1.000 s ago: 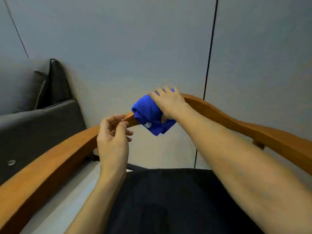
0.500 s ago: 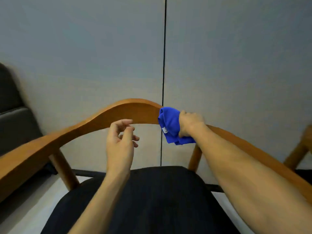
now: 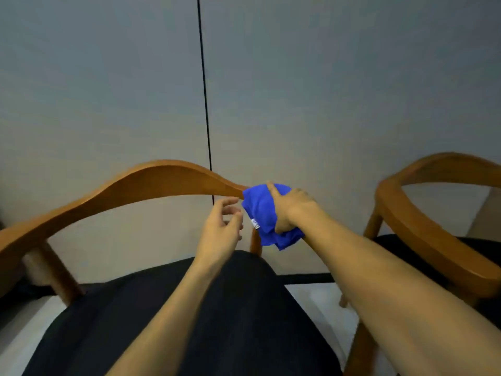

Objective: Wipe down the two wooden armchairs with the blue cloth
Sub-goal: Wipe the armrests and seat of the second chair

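Note:
A wooden armchair [image 3: 151,183] with a curved back rail and a black seat stands right in front of me. My right hand [image 3: 291,206] grips a bunched blue cloth [image 3: 264,215] wrapped over the rail to the right of its middle. My left hand [image 3: 221,229] hovers just left of the cloth with its fingers loosely curled, holding nothing and apart from the rail. A second wooden armchair [image 3: 423,221] stands at the right.
A grey wall [image 3: 325,90] with a dark vertical seam [image 3: 204,104] runs close behind both chairs. The black seat cushion [image 3: 217,321] fills the lower middle. Pale floor [image 3: 311,297] shows between the chairs.
My right hand has slid the cloth rightward along the back rail, from left of its crest to right of it. The view has swung right, bringing the second armchair in.

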Available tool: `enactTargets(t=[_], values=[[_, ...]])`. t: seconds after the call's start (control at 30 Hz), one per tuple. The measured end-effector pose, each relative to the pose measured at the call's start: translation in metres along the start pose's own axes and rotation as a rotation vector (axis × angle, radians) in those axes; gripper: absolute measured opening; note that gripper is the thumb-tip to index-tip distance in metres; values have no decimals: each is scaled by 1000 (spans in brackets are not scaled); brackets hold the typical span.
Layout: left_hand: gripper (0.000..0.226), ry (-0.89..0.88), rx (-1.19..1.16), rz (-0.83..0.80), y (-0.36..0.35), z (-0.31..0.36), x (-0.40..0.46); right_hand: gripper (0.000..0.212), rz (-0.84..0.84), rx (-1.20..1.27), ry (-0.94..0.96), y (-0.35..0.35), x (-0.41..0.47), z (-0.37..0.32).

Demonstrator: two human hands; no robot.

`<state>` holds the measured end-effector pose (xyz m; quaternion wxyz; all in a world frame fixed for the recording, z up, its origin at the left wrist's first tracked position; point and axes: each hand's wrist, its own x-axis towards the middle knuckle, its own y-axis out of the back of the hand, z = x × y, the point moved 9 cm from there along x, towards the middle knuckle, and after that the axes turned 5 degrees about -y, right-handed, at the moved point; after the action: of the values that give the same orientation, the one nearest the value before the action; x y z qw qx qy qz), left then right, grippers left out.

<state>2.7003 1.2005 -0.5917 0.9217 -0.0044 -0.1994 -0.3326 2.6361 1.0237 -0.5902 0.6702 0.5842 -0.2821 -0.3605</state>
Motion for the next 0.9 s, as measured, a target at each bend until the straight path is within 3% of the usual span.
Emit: enactTargets(t=[0.17, 0.5, 0.77, 0.9], values=[[47, -6, -12, -194, -45, 23, -34, 107, -50, 11, 9, -5, -61, 42], [41, 11, -96, -427, -111, 43, -118, 99, -15, 198, -4, -20, -196, 98], [37, -20, -218, -425, -111, 58, -157, 89, 368, 659, 89, -34, -252, 120], [37, -69, -164, -411, -110, 56, -172, 90, 555, 719, 145, -54, -269, 121]])
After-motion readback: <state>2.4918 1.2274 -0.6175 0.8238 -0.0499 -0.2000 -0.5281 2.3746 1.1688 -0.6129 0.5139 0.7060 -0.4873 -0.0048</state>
